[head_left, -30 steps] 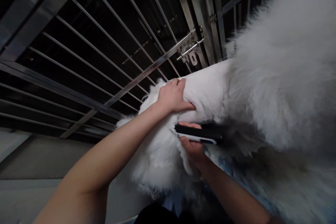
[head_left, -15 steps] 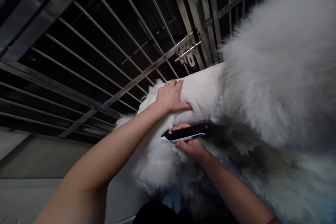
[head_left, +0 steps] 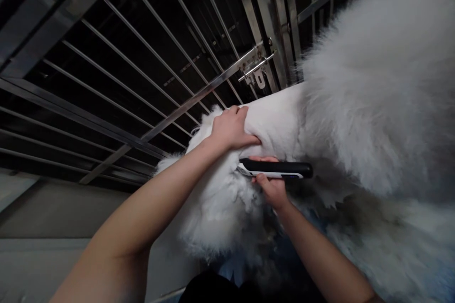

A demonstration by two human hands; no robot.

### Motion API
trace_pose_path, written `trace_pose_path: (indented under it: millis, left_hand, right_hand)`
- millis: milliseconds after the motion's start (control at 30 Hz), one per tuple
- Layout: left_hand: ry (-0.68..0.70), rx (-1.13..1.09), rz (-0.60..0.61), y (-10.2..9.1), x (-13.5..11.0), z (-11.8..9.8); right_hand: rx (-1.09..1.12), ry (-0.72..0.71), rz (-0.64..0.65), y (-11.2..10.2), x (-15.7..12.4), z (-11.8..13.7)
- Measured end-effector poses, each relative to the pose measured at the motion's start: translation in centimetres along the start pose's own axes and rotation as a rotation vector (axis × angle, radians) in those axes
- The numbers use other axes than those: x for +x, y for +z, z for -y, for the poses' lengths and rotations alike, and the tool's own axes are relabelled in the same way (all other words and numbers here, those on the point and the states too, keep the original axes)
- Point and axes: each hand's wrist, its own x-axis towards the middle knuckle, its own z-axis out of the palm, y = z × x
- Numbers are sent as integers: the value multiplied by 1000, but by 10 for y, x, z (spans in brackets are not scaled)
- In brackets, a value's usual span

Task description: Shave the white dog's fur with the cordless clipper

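Note:
A white, fluffy dog stands across the middle, its back clipped short and smooth between long fur at both ends. On its clipped side lies my left hand, thumb spread away from the fingers, pressing the skin. Below it, my right hand is wrapped round a black and white hair clipper. The clipper's head touches the edge where short coat meets loose, thick fur. Its blade is partly hidden in the fur.
Behind the dog runs a metal cage wall with thin bars and a sliding latch. Clumps of white fur lie at the lower right. A grey surface fills the lower left.
My right hand has moved the clipper to the right and slightly up, leaving it more level. My left hand stays at the same spot on the dog.

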Motion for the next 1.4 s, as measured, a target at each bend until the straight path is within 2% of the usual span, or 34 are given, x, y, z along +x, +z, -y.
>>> trace_pose_path:
  millis: [33, 167, 233, 333, 367, 500, 600, 667, 733, 833, 900, 1033, 1167, 1233, 1267, 1333, 1400]
  left_hand:
    - [5, 1, -7, 0, 0, 0]
    - [13, 5, -16, 2, 1, 2]
    - [7, 1, -16, 2, 1, 3]
    - [9, -5, -21, 3, 1, 4]
    - [13, -8, -26, 3, 2, 4]
    - [28, -15, -52, 6, 3, 6]
    - [53, 4, -144, 11, -6, 5]
    - [81, 56, -209, 15, -21, 3]
    - [100, 108, -217, 19, -42, 2]
    - [164, 131, -118, 24, -72, 7]
    - [195, 141, -55, 27, -83, 16]
    - [142, 125, -69, 31, -78, 32]
    - [71, 91, -149, 34, -66, 37]
    - [40, 75, -170, 34, -64, 37]
    - [28, 68, -174, 34, -64, 36]
    - [9, 62, -181, 33, -62, 34]
    - [0, 66, -192, 32, -61, 32]
  right_hand:
    - [-7, 11, 16, 1, -1, -2]
    - [-60, 92, 261, 2, -6, -5]
    - [-76, 82, 215, 1, -6, -5]
    - [-74, 52, 19, 2, -5, -3]
    - [-68, 70, 34, 3, -5, -3]
    - [-56, 215, 385, 3, -5, 7]
    - [-77, 241, 461, -12, 0, 20]
    - [-90, 212, 416, -24, 5, 26]
    - [-114, 161, 297, -32, 8, 29]
    - [-152, 97, 127, -30, 7, 27]
    - [-156, 80, 80, -21, 5, 23]
    - [-167, 104, 65, 1, 4, 15]
    - [-296, 218, 207, 9, 10, 16]
    - [-315, 203, 229, 10, 13, 19]
    - [-296, 157, 180, 10, 13, 20]
    - [-216, 32, 4, 13, 11, 19]
    - [-164, -33, -134, 19, 7, 15]
